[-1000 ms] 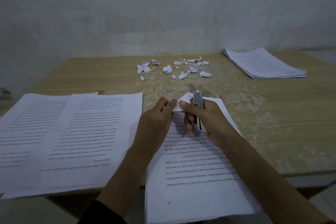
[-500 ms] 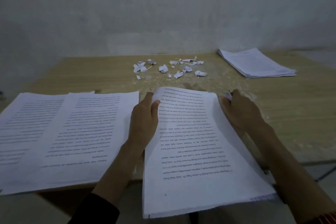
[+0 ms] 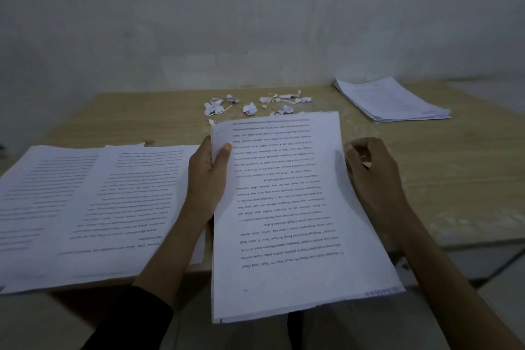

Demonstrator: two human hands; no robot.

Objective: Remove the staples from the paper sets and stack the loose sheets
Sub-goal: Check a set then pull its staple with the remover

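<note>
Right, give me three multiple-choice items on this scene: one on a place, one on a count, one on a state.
1. Where do the torn paper scraps lie?
A. far side of the table
B. on the floor
C. on the far stack

2. How many hands grip the paper set?
A. none
B. one
C. two

3. The right hand is:
A. spread flat
B. curled closed
C. out of view

A: scraps lie beyond the set, near the wall.
B: only the left hand pinches its edge.
B: fingers are curled in beside the set.
</note>
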